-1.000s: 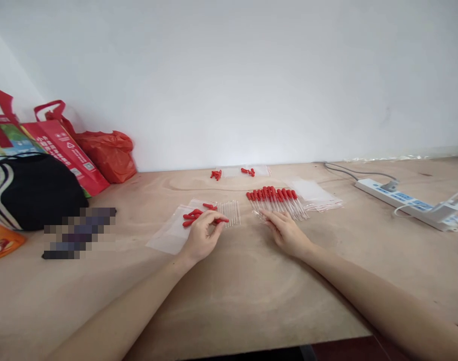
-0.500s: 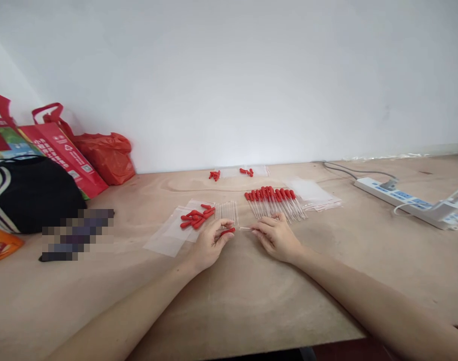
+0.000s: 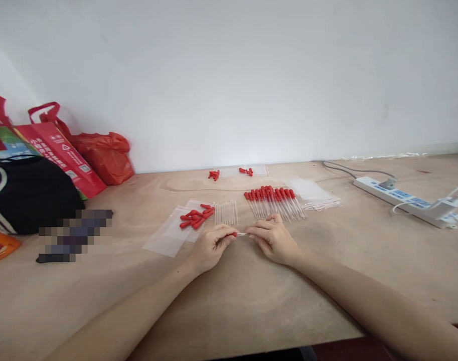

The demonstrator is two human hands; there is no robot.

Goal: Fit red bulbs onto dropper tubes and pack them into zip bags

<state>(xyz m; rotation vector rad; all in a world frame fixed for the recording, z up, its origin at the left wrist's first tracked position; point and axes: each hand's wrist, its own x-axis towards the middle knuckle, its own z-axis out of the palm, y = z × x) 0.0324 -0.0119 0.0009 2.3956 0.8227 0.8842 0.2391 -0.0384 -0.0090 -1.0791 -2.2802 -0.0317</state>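
Red rubber bulb (image 3: 234, 234) and thin clear glass tube (image 3: 243, 234) meet end to end just above the pale plywood table (image 3: 229, 301), between the two hands. Left hand (image 3: 209, 246) pinches the bulb with fingers narrowed; right hand (image 3: 274, 239) pinches the tube likewise. Just beyond: loose red bulbs on a clear plastic bag (image 3: 168, 235), a row of bare tubes (image 3: 226, 212), a row of finished red-capped droppers (image 3: 276, 200).

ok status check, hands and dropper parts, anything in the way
Left hand pinching red bulb; right hand pinching clear tube, ends meeting. Loose bulbs and tubes just beyond. Nothing between hands.
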